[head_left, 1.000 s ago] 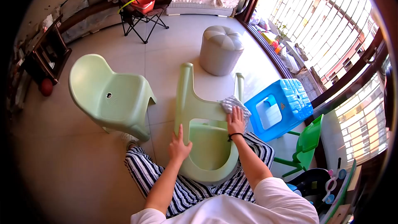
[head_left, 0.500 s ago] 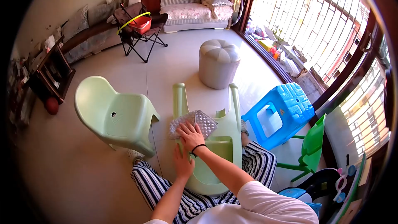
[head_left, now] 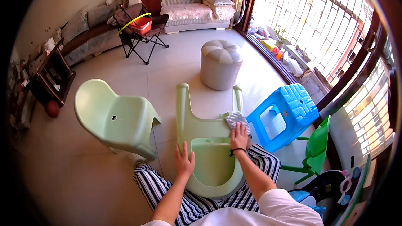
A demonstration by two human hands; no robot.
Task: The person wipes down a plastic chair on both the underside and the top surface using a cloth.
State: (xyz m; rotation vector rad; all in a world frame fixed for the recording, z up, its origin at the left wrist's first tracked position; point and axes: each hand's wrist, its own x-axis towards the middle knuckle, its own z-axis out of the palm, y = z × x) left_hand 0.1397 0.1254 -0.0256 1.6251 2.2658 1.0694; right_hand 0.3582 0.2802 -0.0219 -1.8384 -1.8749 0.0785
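Note:
A pale green plastic chair lies tipped between my knees, its legs pointing away from me and its hollow towards me. My left hand rests on the chair's left edge, fingers stretched out and thumb apart. At the right edge, my right hand presses a grey quilted-looking cloth against the plastic near the base of the right leg. The fingers lie over the cloth's near part, and the cloth drapes across the edge. A dark band circles my right wrist.
Another pale green chair stands upright on my left. To the right are a blue stool on its side and a green chair. Ahead stands a round grey pouf. Farther back, a folding chair holds a red basket.
My right hand and the cloth have moved from the chair's left side across to its right edge. My left hand stays at the left edge. The chair has shifted very slightly.

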